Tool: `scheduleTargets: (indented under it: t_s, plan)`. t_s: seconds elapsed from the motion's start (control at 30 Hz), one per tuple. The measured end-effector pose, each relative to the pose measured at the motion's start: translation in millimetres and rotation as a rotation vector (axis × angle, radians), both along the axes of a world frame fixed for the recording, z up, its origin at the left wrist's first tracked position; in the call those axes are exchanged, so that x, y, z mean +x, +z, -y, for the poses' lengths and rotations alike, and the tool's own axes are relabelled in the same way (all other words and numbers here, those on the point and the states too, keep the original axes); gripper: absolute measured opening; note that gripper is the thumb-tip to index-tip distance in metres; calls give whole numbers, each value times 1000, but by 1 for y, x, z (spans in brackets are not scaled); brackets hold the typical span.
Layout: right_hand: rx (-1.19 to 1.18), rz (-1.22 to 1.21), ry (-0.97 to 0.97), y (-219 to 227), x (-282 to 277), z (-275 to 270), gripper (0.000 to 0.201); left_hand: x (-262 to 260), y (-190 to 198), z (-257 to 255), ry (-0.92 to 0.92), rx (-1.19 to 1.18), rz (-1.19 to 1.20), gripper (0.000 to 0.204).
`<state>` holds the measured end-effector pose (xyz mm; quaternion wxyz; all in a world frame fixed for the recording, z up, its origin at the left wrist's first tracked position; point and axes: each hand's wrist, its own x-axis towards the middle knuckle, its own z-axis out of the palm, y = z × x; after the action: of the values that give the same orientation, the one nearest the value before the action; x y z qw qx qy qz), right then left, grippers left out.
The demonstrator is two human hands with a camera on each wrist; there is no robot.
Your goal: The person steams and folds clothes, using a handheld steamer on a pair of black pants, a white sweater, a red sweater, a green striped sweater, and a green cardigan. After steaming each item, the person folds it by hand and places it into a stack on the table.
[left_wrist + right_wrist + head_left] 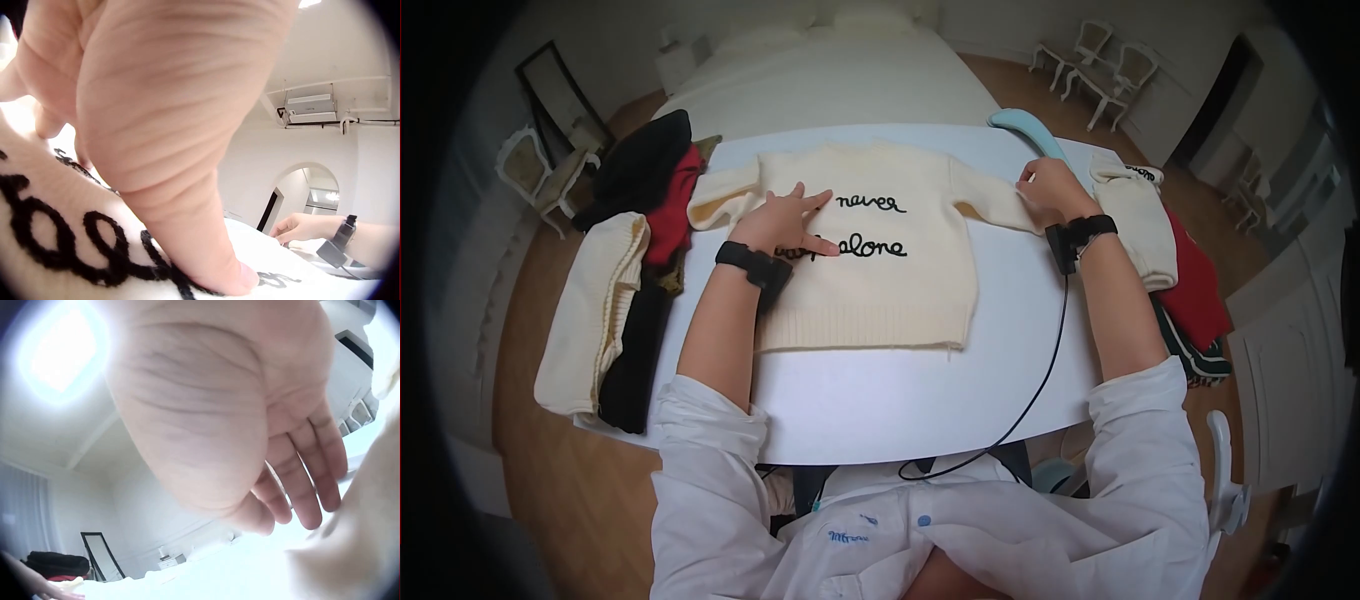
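A cream knitted sweater [870, 300] lies spread flat, its black lettering reading "never" and "alone" with one word partly covered. On its left half rests my left hand [785, 222], fingers spread and thumb stretched over the lettering; the left wrist view shows that thumb [181, 206] against the black stitching. My right hand [1055, 192] is at the cuff of the sleeve on the right. In the right wrist view its fingers [303, 481] are loosely extended beside the cream knit [369, 531], with no grip visible.
On the white table [850, 410], folded cream [590, 320], black and red garments lie at the left edge. Another stack with a cream sweater [1140, 225] and red garment [1195, 280] is at the right. A light-blue curved object [1030, 130] stands behind my right hand; a black cable [1040, 385] hangs from that wrist.
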<state>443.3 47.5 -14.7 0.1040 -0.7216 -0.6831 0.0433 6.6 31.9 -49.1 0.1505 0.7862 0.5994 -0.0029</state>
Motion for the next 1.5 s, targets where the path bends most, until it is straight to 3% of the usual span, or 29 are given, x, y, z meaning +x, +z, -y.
scheduleTargets:
  t_s: [0.27, 0.37, 0.43, 0.47, 0.53, 0.63, 0.8, 0.9, 1.17, 1.37, 1.43, 1.5]
  plan:
    - [-149, 1, 135, -8, 27, -16, 38, -2, 1, 0, -16, 4, -47, 128]
    - [46, -99, 168, -10, 40, -29, 48, 0, 7, 8, 17, -11, -1, 117]
    - [321, 146, -45, -21, 45, -34, 55, -2, 5, 4, 3, 2, -15, 117]
    - [322, 144, -40, -23, 44, -33, 55, -2, 5, 3, -17, 11, -30, 117]
    - [150, 150, -323, -25, 43, -31, 56, -3, 3, 1, -19, 16, -39, 116]
    - [35, -16, -414, -51, 78, -60, 53, -5, 0, -2, -29, 22, -62, 121]
    - [-18, 48, -356, -43, 77, -55, 47, -6, -4, -6, -27, 40, -67, 126]
    - [108, -20, -372, -39, 71, -54, 46, -7, -2, -4, -44, 23, -65, 126]
    - [331, -36, -366, 22, 63, -36, 51, -5, -3, -3, -42, 32, -72, 126]
    - [440, 5, -220, 70, 40, 7, 54, -1, 6, 4, -46, 37, -84, 124]
    - [212, -360, -83, 72, 24, 26, 59, -3, 5, 3, -71, 40, -55, 123]
    - [192, -417, -20, 47, 20, 31, 61, -2, 6, 4, -96, 43, -29, 122]
